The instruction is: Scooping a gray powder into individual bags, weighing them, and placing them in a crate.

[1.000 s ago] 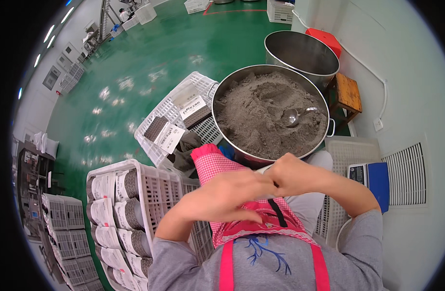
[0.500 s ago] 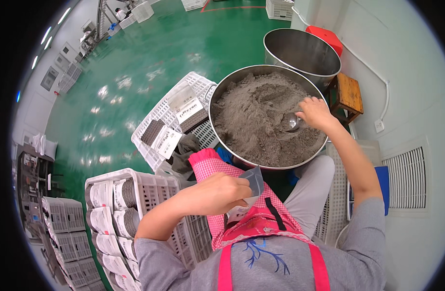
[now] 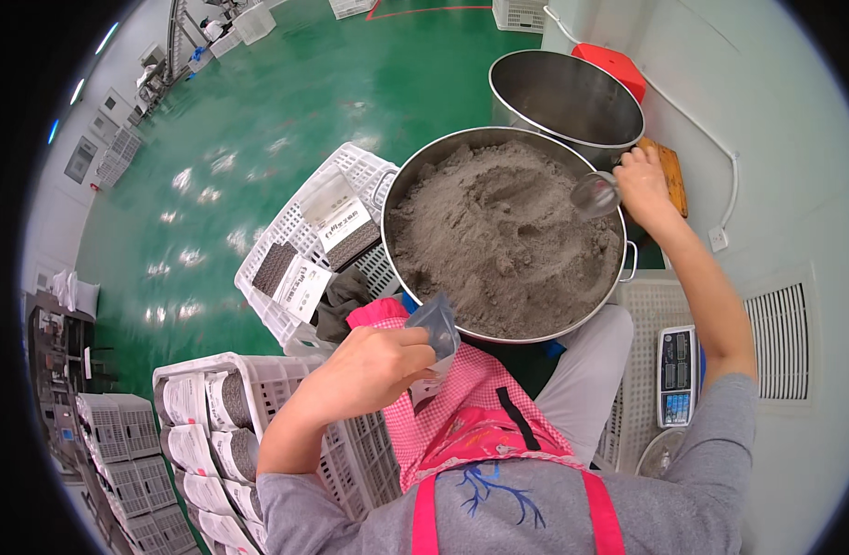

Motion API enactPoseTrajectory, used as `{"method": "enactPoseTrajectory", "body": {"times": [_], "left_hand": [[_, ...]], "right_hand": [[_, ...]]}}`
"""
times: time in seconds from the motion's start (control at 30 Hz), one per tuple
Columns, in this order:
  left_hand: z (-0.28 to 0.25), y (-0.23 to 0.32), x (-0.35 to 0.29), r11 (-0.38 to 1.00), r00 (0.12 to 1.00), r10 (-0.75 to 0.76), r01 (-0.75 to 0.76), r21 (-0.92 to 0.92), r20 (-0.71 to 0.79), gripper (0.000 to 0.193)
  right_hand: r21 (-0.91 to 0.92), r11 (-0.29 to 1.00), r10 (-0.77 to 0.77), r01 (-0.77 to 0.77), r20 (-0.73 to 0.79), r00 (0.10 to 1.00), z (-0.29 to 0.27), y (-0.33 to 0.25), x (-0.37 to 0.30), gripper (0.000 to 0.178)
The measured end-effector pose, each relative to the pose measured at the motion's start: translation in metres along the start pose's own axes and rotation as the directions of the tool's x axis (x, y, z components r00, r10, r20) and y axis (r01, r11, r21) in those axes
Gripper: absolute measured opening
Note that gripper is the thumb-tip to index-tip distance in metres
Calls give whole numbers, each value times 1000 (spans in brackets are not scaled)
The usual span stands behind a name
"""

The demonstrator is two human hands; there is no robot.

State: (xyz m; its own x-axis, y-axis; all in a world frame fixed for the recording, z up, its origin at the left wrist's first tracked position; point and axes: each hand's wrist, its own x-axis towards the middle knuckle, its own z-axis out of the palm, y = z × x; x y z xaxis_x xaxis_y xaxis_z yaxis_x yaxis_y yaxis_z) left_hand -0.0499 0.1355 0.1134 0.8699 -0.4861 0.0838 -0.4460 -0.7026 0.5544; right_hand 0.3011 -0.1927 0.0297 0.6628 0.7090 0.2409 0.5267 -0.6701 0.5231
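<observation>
Pinching pouch [image 3: 436, 326] in left hand [image 3: 374, 370] and scoop [image 3: 593, 195] in right hand [image 3: 643, 187] (near the pot rim [image 3: 514, 341]), could spill powder [image 3: 489, 250] outside by tilting carelessly.

curled right hand [image 3: 645, 189] well forward

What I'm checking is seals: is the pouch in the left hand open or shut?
Open: the top edges of the pouch stand apart beyond the left hand, showing its grey inside. Its fill level is hidden.
</observation>
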Motion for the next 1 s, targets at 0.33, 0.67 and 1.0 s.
{"method": "enactPoseTrajectory", "body": {"times": [0.33,0.67,1.0], "left_hand": [[-25,4,11,992,992,-114,117,50,-59,16],[-72,-40,106,910,991,-96,48,413,95,5],[-76,-69,225,901,961,-53,-71,428,271,11]], "right_hand": [[503,794,81,-341,468,880,89,-85,-17,14],[781,515,95,-353,357,929,46,40,-1,20],[833,553,-206,-17,157,966,-132,87,64,20]]}}
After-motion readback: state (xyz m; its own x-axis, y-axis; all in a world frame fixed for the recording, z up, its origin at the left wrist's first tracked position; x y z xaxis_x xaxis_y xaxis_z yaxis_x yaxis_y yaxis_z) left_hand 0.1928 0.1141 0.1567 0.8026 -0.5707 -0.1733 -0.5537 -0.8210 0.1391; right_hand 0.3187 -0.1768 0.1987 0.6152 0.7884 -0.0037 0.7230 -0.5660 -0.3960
